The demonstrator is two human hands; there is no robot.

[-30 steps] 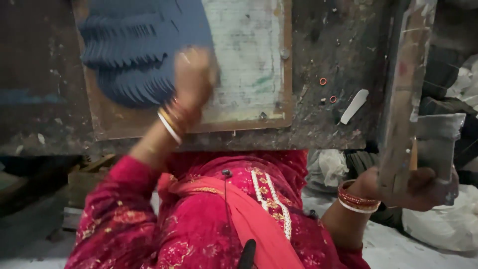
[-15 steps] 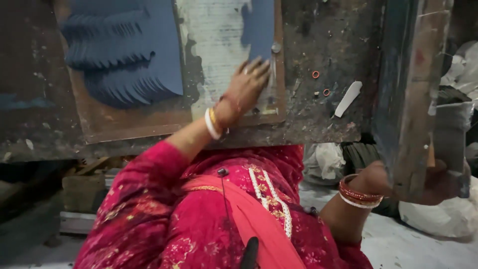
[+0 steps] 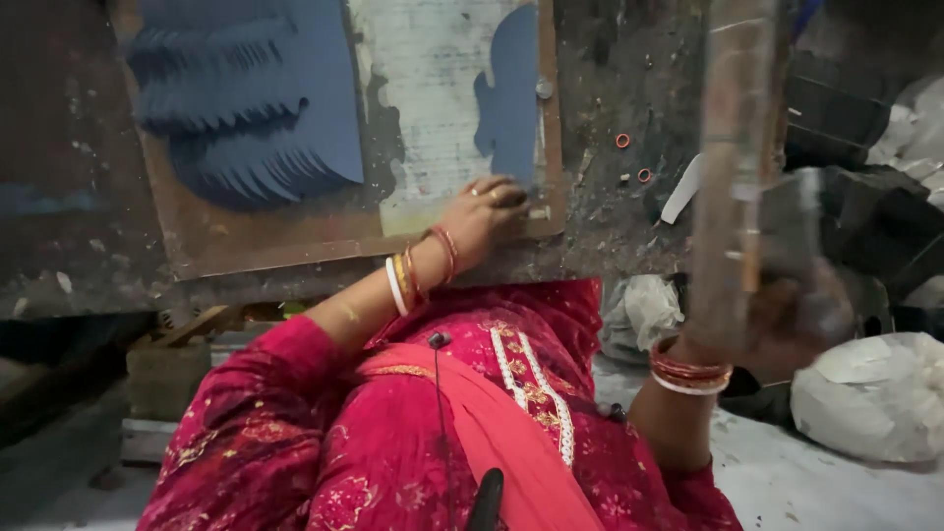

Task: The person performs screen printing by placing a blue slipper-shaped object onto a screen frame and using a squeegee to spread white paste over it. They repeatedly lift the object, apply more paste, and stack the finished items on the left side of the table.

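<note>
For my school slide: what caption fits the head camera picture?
Left hand presses a blue cutout on a board; right hand grips a blurred frame.

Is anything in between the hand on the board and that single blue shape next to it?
Nothing visible. The left hand rests on the pale board with its fingertips right at the lower end of the single blue cut-out. The fanned stack of blue pieces lies farther left, out of the way.

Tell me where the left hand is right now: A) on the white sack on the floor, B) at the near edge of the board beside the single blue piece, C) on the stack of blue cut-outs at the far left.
B: the left hand rests at the near edge of the board, just below the single blue piece.
</note>
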